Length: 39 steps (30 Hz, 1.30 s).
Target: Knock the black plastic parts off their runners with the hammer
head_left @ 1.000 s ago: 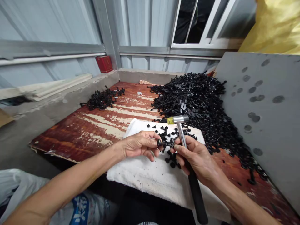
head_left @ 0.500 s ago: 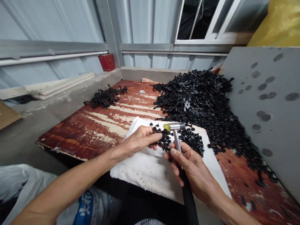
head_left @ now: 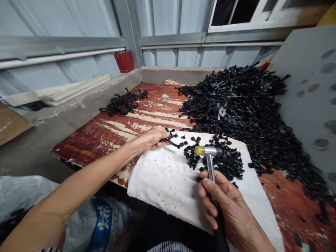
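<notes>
My left hand (head_left: 150,138) rests at the near edge of a white padded cloth (head_left: 168,185), its fingers pinching a small black plastic runner (head_left: 171,137) with round pieces attached. My right hand (head_left: 223,210) grips the black handle of a small hammer (head_left: 209,157), which has a steel head with a yellow tip. That head hangs just over a scatter of loose black plastic pieces (head_left: 223,162) on the cloth. The hammer's lower handle is partly hidden by my fingers.
A large heap of black plastic runners (head_left: 244,108) fills the back right of a worn red-brown board (head_left: 105,147). A smaller heap (head_left: 123,104) lies at the back left. A grey panel (head_left: 312,94) leans at the right. A concrete ledge and metal wall stand behind.
My hands have moved apart. The left hand has shifted left with the runner, and the right hand has drawn nearer with the hammer, now over the loose pieces. The view has tilted upward.
</notes>
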Each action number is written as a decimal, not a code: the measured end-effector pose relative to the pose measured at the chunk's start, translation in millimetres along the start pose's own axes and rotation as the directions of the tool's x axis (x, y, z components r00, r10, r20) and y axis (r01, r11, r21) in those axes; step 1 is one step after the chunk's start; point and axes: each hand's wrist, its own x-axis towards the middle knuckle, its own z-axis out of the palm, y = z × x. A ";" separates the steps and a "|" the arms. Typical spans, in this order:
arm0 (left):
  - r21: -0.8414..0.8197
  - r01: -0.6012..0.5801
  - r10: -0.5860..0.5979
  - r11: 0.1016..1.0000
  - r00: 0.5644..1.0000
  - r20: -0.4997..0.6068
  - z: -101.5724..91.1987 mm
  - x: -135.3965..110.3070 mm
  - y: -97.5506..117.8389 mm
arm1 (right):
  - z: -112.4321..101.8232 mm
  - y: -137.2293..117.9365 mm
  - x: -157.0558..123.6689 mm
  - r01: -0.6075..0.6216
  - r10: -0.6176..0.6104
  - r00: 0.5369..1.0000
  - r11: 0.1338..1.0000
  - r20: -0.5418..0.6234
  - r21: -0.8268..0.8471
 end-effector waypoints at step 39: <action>0.162 0.006 -0.021 0.987 0.996 0.091 -3.9 22.8 -8.7 | -12.4 8.6 3.9 -0.006 0.000 0.998 0.996 0.069 0.092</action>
